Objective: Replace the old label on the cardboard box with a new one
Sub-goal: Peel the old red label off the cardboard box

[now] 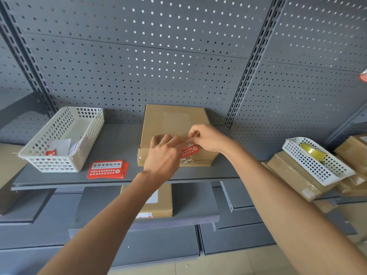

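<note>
Cardboard box (172,124) at the shelf's (117,143) back edge, red label (189,151) over its front seam.

Left hand (164,153) lies flat with fingers spread on the lid, probably to steady it; right hand (206,136) pinches the label's upper edge, apparently peeling it. Spare labels (107,168) wait near the front edge, beside the white basket (59,139).

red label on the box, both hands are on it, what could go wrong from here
1. The red label wraps over the cardboard box's front edge, and white torn remnants show beneath it. It may tear again and leave more residue.
2. The right hand pinches the label's top edge while the left hand only presses down, so a hard pull could slide the box along the shelf.
</note>
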Demonstrator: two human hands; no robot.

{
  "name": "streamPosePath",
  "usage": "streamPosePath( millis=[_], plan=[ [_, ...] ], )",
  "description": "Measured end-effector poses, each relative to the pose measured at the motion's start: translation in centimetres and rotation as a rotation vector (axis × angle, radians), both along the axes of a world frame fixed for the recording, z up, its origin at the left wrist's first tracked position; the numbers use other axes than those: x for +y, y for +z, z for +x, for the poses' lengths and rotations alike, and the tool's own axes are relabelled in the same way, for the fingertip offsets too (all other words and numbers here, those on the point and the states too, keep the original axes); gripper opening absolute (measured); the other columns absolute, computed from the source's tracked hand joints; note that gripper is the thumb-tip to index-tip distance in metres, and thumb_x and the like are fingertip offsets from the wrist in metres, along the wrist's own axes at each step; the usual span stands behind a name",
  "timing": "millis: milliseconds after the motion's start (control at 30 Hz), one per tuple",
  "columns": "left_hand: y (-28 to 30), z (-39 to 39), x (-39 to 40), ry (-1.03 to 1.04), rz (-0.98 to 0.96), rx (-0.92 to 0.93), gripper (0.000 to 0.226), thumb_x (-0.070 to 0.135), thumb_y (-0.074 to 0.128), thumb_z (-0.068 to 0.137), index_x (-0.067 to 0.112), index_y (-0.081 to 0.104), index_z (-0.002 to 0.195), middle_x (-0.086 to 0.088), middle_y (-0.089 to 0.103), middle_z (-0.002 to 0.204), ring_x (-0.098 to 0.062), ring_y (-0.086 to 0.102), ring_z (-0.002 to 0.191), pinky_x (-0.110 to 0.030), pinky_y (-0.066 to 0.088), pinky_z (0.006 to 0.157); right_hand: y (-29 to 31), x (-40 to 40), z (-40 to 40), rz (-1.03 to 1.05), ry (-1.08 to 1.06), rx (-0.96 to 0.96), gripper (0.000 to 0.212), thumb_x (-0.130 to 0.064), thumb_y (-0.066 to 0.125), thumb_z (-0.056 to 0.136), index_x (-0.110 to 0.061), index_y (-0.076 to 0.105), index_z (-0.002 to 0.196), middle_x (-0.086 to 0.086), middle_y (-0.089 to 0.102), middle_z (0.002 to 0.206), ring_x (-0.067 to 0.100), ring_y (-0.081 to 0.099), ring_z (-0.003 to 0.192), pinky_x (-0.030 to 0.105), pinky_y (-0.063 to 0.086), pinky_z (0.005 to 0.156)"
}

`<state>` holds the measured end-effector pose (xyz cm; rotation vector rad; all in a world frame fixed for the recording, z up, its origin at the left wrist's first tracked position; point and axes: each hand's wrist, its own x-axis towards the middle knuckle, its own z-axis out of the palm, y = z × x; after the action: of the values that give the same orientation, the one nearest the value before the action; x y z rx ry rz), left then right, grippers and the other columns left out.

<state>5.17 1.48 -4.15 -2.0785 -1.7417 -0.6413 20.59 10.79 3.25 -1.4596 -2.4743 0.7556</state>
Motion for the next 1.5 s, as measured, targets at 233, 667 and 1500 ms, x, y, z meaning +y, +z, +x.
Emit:
streamPosePath(
  millis=[233,667,1500],
  plan=[
    [0.7,0.1,0.2,0.008,-0.026,-0.030,0.040,0.014,0.073,0.074,0.027,0.073,0.112,0.001,0.068,0.096,-0.031,0.062,0.087,-0.048,0.049,0.086,0.5,0.2,-0.5,-0.013,0.003,-0.086,0.012,-0.025,0.059,0.101,-0.026,0.062,0.089,-0.003,0.062,0.099,0.017,0.060,0.090,0.033,0.045,0.075],
    [0.8,1.4,0.6,0.091,-0.023,-0.043,0.012,0.029,0.077,0.078,0.020,0.077,0.084,-0.002,0.063,0.082,-0.034,0.058,0.074,-0.047,0.050,0.076,0.9,-0.2,-0.8,0.054,0.048,-0.194,0.021,-0.014,0.041,0.105,-0.021,0.058,0.094,0.001,0.060,0.110,0.022,0.056,0.098,0.035,0.045,0.081],
    [1.1,1.6,0.4,0.094,-0.075,-0.082,0.018,0.029,0.081,0.078,0.016,0.076,0.088,-0.004,0.063,0.086,-0.033,0.060,0.080,-0.053,0.050,0.082,1.0,-1.2,-0.7,-0.037,-0.162,-0.069,0.018,-0.005,0.058,0.089,-0.001,0.074,0.095,0.015,0.070,0.109,0.036,0.064,0.106,0.044,0.057,0.078]
  ],
)
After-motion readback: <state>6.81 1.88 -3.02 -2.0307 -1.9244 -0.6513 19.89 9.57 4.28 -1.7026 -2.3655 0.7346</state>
